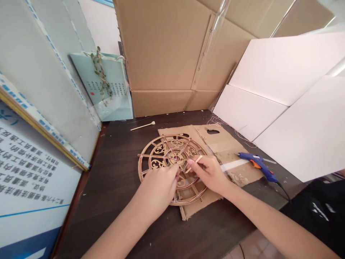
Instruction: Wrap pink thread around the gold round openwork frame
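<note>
A round tan openwork frame [176, 144] with scroll patterns and reddish wire along its rings lies partly on a flattened cardboard sheet [226, 144]. My left hand [161, 181] rests over the lower left of the frame, its fingers closed near the centre; what they hold, if anything, is hidden. On the right side of the centre, my right hand [208, 172] pinches a thin wooden stick [194, 163], which slants across the frame beside the left fingertips.
A blue glue gun [257, 164] lies on the cardboard's right side, its cord running down right. Another stick with a white tip [142, 126] is on the dark table [113, 172]. Tall cardboard [167, 54], white panels [280, 79] and a light blue bag [113, 90] stand behind.
</note>
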The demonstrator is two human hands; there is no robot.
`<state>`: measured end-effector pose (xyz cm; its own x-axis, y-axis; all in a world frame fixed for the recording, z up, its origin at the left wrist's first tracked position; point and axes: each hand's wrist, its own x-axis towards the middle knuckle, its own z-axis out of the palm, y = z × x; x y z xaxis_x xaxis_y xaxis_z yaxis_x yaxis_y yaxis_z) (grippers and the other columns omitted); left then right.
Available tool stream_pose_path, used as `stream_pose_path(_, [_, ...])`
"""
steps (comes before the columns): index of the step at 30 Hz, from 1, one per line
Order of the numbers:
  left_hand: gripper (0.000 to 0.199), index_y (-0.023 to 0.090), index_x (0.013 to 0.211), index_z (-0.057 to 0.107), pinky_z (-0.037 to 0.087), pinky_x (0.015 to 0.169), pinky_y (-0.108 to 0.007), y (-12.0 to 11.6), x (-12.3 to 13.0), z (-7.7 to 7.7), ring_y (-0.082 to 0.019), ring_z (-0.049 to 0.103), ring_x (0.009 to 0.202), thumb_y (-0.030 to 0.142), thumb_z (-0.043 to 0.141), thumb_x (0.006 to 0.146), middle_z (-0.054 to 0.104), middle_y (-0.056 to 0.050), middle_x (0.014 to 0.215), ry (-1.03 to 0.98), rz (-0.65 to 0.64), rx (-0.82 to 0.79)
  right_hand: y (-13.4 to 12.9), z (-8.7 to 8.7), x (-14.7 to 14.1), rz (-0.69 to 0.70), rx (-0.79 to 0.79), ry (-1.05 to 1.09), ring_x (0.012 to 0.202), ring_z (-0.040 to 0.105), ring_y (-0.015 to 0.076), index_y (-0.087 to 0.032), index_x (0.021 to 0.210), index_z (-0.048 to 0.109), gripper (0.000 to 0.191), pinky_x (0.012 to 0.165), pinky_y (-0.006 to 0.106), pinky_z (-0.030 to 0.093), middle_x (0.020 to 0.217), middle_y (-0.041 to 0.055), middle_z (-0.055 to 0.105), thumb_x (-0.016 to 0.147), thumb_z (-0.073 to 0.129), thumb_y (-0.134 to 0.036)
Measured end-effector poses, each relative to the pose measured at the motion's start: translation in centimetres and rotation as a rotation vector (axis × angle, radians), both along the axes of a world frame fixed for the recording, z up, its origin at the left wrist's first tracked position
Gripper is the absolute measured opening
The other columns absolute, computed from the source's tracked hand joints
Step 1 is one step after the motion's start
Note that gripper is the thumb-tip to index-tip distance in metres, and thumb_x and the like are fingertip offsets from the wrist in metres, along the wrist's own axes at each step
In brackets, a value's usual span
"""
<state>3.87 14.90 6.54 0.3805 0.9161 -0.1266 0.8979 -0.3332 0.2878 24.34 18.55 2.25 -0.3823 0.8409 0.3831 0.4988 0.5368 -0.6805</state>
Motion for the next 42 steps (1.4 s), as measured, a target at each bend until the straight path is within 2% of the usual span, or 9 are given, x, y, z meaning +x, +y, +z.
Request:
stream_pose_path(24, [0.021,0.020,0.107,0.063,0.055,0.079,-0.048,0.00,0.03,-0.05,-0.032,0.071,0.089,0.010,0.046,0.103,0.071,-0.004,0.094,-0.013,-0.009,0.004,0.02,-0.04,0.05,0.007,0.045,-0.006,0.065,0.057,0.0127,-0.015,0.075,0.066,0.055,0.065,0.025,0.044,0.071,0.0055,0.063,0.111,0.044,-0.051])
stream_pose_path(34, [0.020,0.020,0.108,0.063,0.056,0.080,-0.047,-0.06,0.06,0.17,-0.031,0.071,0.090,0.011,0.046,0.105,0.072,-0.004,0.097,-0.002,-0.020,-0.003,0.17,-0.45,0.15,0.013,0.018,0.004,0.063,0.057,0.0120,-0.014,0.075,0.066,0.055,0.062,0.024,0.043,0.070,0.0050,0.063,0.111,0.045,-0.050])
stream_pose_path(42, [0.019,0.020,0.108,0.063,0.056,0.080,-0.048,0.06,0.01,-0.25,-0.033,0.072,0.090,0.010,0.048,0.102,0.071,-0.004,0.095,-0.003,-0.024,0.005,0.16,-0.46,0.16,0.004,0.027,0.007,0.063,0.056,0.0114,-0.014,0.074,0.066,0.053,0.063,0.024,0.043,0.070,0.0047,0.063,0.110,0.046,-0.048])
